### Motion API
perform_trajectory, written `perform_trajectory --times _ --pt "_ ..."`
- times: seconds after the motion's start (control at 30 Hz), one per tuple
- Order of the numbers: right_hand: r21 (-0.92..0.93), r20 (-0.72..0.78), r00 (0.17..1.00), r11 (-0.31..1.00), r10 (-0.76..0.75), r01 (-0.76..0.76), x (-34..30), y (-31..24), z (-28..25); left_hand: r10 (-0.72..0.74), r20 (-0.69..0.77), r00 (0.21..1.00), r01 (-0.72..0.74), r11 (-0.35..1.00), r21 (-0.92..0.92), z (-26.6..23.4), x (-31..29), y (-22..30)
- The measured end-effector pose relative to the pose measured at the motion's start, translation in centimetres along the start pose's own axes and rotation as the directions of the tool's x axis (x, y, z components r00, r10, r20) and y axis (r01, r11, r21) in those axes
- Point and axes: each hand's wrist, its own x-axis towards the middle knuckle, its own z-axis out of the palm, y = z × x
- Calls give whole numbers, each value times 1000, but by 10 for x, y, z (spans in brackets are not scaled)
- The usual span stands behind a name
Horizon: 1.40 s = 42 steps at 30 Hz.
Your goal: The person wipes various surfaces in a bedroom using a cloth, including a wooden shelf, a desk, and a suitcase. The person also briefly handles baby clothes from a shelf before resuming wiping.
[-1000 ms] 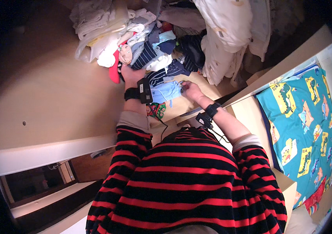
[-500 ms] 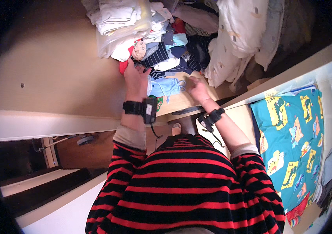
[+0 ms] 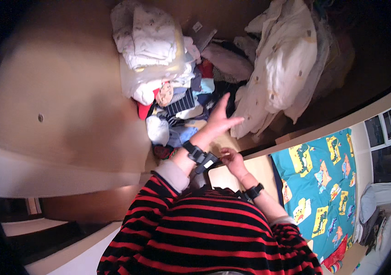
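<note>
My left hand (image 3: pixel 218 123) reaches over the clothes with thumb and fingers spread, holding nothing. Beneath and beyond it lies a loose heap of small garments, among them a dark striped piece (image 3: pixel 180 102) and a light blue one (image 3: pixel 187 134). A white garment (image 3: pixel 158 130) lies bunched left of my left wrist. My right hand (image 3: pixel 234 162) hovers nearer my body, past the clothes, its fingers loosely bent and a little apart with nothing visible in them. Both wrists wear black straps with small devices.
White folded cloths (image 3: pixel 152 39) sit on a clear plastic bag (image 3: pixel 152 75) at the far left. A large white patterned cloth bundle (image 3: pixel 278 68) stands right of the heap. To the right, beyond a wooden edge, lies a green dinosaur-print sheet (image 3: pixel 315 183).
My left hand has left the red and white clothes and swung right, its fingers spreading. My right hand has drawn back toward my body. A white garment now lies by the light blue one.
</note>
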Motion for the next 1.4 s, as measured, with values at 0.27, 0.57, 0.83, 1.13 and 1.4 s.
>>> perform_trajectory --times 0.27,0.57,0.83,1.13,1.4 --pt "-167 -37 999 986 13 -19 -38 -7 -23 173 48 984 -175 983 58 105 60 8" --pt "-242 -163 984 970 -68 27 -39 20 -29 104 399 911 -56 990 -131 159 43 39" --pt "-379 -18 977 906 -213 191 -14 41 -18 176 524 833 -187 982 -32 130 43 62" --pt "-464 -197 837 801 -510 379 103 -55 -46 227 515 826 71 865 -496 109 36 85" --pt "-860 -499 634 425 -590 -282 184 -104 -108 272 448 852 -178 954 -241 51 34 66"
